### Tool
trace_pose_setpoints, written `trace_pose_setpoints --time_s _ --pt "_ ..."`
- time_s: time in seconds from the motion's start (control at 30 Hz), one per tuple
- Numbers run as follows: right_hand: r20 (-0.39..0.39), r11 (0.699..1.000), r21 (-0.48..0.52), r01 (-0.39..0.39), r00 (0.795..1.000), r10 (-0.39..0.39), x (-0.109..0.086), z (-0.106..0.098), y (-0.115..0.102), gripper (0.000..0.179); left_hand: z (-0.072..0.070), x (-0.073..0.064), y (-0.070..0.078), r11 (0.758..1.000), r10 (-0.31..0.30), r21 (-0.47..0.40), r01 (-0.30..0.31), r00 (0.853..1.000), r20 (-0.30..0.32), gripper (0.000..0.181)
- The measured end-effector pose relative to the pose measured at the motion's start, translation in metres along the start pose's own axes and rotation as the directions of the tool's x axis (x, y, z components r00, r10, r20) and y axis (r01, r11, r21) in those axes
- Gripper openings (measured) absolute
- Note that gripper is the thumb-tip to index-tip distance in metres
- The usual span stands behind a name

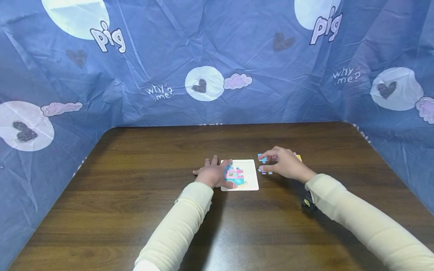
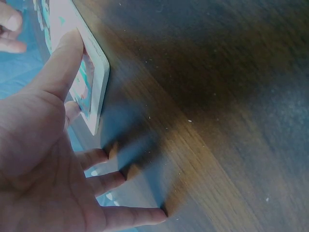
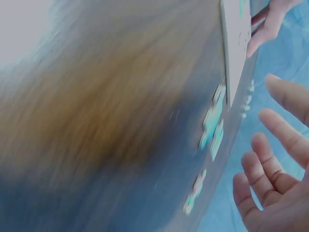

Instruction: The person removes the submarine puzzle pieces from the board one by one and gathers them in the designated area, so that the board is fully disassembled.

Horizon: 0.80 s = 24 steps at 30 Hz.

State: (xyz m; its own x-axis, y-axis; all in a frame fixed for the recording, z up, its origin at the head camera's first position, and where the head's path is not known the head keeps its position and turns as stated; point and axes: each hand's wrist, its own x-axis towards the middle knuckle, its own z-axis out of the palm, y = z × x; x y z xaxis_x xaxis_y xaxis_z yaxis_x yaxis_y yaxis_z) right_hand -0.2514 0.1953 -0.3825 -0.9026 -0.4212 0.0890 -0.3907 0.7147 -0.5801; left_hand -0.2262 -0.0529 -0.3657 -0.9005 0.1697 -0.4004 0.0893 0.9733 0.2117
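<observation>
A white square puzzle board (image 1: 251,175) lies on the table, its left part filled with joined pieces in pink and teal (image 1: 235,175). My left hand (image 1: 211,175) is spread over the board's left edge. In the left wrist view its thumb (image 2: 70,53) presses on the board, while the outer fingers touch the table. My right hand (image 1: 287,163) hovers just right of the board, above loose puzzle pieces (image 1: 263,160). The right wrist view shows its fingers (image 3: 287,137) apart and holding nothing, with loose jigsaw pieces (image 3: 211,121) lying below.
A yellow piece (image 1: 299,157) shows partly behind my right hand. Dark wooden tabletop (image 1: 135,188) surrounds the board. Blue printed cloth (image 1: 169,45) hangs behind and at both sides. A dark object (image 1: 307,202) sits under the right wrist.
</observation>
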Motion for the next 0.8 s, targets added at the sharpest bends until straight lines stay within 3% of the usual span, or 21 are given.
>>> trace_pose_setpoints --time_s 0.17,0.33,0.57,0.8 --pt "0.059 0.997 0.059 -0.056 0.997 0.053 0.005 0.009 -0.011 0.034 0.001 0.001 0.001 1.000 -0.002 -0.003 0.002 1.000 -0.005 0.087" --pt "0.105 0.998 0.037 -0.054 0.993 0.050 0.008 0.021 -0.020 0.033 0.000 0.001 0.002 1.000 -0.012 -0.004 0.012 1.000 0.007 0.088" --pt "0.094 0.998 -0.060 0.015 0.996 -0.009 0.015 0.038 -0.032 0.031 0.000 0.001 0.002 1.000 -0.013 0.012 0.013 1.000 0.020 0.088" --pt "0.098 0.985 -0.169 0.027 0.995 -0.011 0.020 0.042 -0.043 0.029 0.000 0.002 0.001 1.000 -0.014 0.014 0.014 1.000 0.018 0.088"
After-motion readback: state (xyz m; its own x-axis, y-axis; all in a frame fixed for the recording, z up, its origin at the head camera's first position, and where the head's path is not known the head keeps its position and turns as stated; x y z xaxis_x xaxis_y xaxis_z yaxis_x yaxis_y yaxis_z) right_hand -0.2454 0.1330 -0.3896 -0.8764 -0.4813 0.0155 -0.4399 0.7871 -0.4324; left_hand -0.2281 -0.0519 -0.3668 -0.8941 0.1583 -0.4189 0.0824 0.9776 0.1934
